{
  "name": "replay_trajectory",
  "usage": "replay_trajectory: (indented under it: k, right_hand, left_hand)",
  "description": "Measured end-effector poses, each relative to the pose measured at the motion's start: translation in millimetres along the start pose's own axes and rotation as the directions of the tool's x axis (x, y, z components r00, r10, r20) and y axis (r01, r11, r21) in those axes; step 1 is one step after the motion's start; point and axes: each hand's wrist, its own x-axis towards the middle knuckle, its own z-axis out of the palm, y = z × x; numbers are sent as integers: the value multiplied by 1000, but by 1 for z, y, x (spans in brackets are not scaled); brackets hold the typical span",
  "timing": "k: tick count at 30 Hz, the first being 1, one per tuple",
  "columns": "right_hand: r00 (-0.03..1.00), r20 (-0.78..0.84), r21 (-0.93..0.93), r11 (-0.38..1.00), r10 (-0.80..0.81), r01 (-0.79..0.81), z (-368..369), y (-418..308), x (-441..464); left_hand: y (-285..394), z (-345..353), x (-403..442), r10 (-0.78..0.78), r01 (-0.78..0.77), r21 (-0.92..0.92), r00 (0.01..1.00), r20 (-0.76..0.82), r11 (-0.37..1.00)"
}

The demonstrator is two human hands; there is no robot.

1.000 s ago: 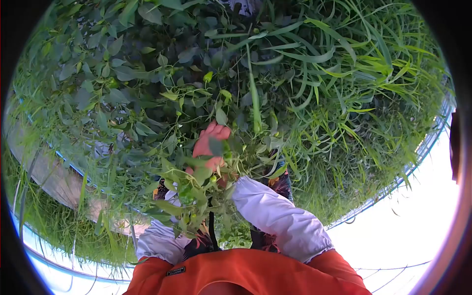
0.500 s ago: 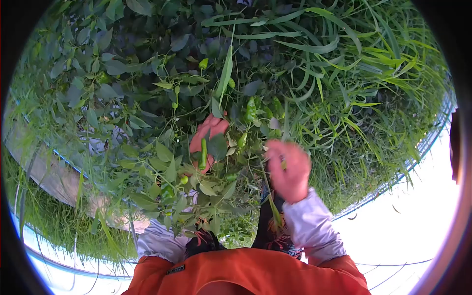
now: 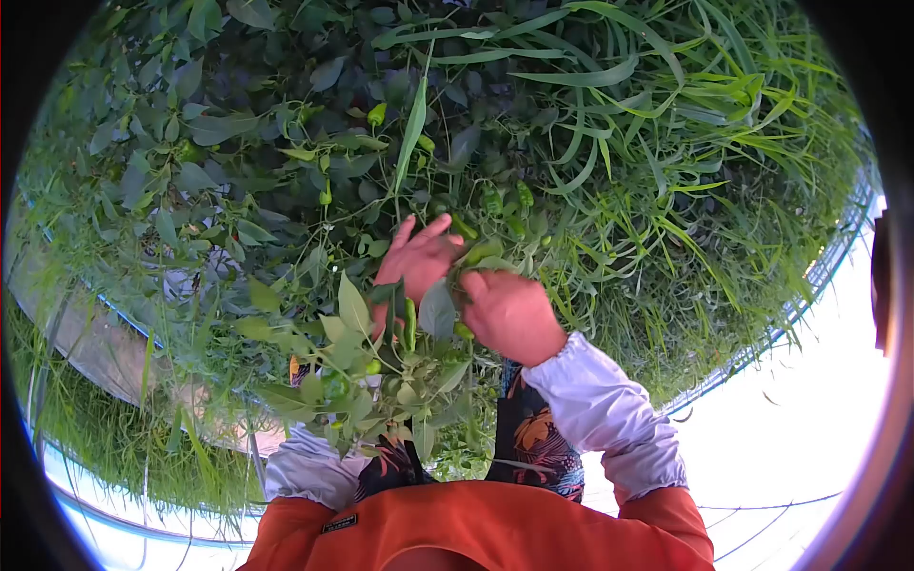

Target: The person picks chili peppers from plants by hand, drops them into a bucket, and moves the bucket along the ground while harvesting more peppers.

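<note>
My left hand (image 3: 417, 263) reaches in among the stems of a pepper plant, two fingers stretched out and apart, its lower part screened by leaves. Close beside it, my right hand (image 3: 514, 312) is closed, its fingers curled in against the foliage; what they grip is hidden. A green pepper (image 3: 464, 226) lies just above the gap between the hands. In front of my left hand hangs a long green pepper (image 3: 410, 324). More green peppers (image 3: 491, 202) grow a little above my right hand, and another pepper (image 3: 335, 384) sits lower among the leaves.
Tall grass (image 3: 647, 162) crowds the right side. One long grass blade (image 3: 413, 133) stands above my left hand. Dark leafy plants fill the upper left, with a small yellow-green pepper (image 3: 377, 114). A pale strip (image 3: 114, 357) runs along the left.
My right hand has moved left and up into the plant, close to my left hand. My left hand's fingers have spread, and the leafy branch near it has shifted.
</note>
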Motion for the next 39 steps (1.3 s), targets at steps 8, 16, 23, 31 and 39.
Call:
replay_trajectory:
  k: [8,16,23,31,39]
  right_hand:
    - [971,-97,45,975,221,-217,-10,-20,-4]
    - [935,-86,205,924,345,-323,-23,-27,-16]
    - [676,117,773,361,728,-522,-24,88,11]
    - [665,488,401,532,565,-746,41,120,79]
    - [779,221,802,346,587,-488,8,83,33]
  left_hand:
    - [-16,-2,-10,214,-202,-107,969,122,974]
    - [-82,73,-21,223,61,-883,957,184,466]
    - [-34,53,-12,141,-302,-872,915,-379,-385]
    - [-42,29,-3,357,-386,-311,922,-148,868]
    - [34,-17,0,-16,11,-115,999,-42,993]
